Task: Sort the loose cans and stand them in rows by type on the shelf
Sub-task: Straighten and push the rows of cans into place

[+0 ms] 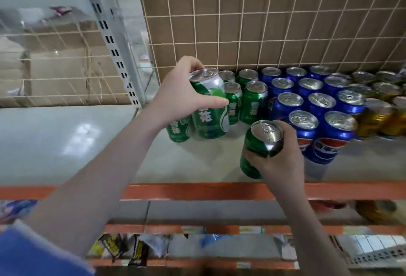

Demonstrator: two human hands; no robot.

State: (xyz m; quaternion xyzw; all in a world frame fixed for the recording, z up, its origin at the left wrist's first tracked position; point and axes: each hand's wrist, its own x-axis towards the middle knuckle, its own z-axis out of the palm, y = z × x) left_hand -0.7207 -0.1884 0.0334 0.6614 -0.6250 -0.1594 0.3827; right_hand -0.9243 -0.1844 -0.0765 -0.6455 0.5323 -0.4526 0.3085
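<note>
Two green cans are in the person's hands above a pale shelf (66, 144) with an orange front edge. The left hand (178, 95) wraps its fingers (216, 102) and thumb around a green-and-white can (209, 108), held upright and slightly tilted, its base low over the shelf at the front of the green group. The right hand (283, 157) grips a second green can (259, 146) from the side, tilted with its silver top toward the camera, raised near the shelf's front edge, just in front of the blue cans.

Behind the left hand, standing green cans (253, 102) form short rows running back to the wire grid (263, 23); one more green can (178, 129) stands partly hidden beneath the left wrist. Just right of them, blue cans (307, 104) stand upright in several rows, the front ones showing a red, white and blue logo. Further right, gold cans (377, 117) stand in a blurred cluster at the frame's edge.

Brown cardboard (219, 1) backs the wire grid. A grey slotted upright (109, 40) rises at the left. Below the orange edge, lower shelves hold wrapped snack packets (136, 251), too blurred to identify.
</note>
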